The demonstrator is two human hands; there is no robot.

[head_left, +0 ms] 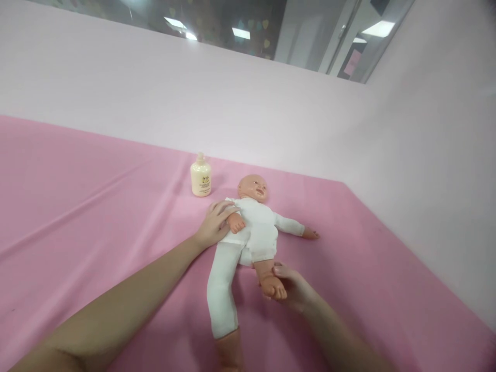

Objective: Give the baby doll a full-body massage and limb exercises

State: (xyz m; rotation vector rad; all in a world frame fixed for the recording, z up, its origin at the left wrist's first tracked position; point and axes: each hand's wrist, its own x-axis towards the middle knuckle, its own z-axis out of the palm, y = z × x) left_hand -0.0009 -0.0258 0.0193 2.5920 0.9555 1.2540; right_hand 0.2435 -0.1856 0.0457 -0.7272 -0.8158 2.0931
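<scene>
A baby doll [260,219] in white cloth lies on its back on the pink sheet, head toward the wall. Its left arm stretches out to the right; one leg points down at the camera while the other is bent up. My left hand [217,219] is closed over the doll's arm at its side, near the small fist. Around the bent leg, just above the foot, my right hand [294,288] is wrapped; the thumb shows on the shin and the other fingers are partly hidden behind the foot.
A cream pump bottle [201,178] with dark print stands upright beyond my left hand. The pink sheet [96,206] has creases on the left. A white wall [174,93] rises at the back and right, with a window [217,26] above it.
</scene>
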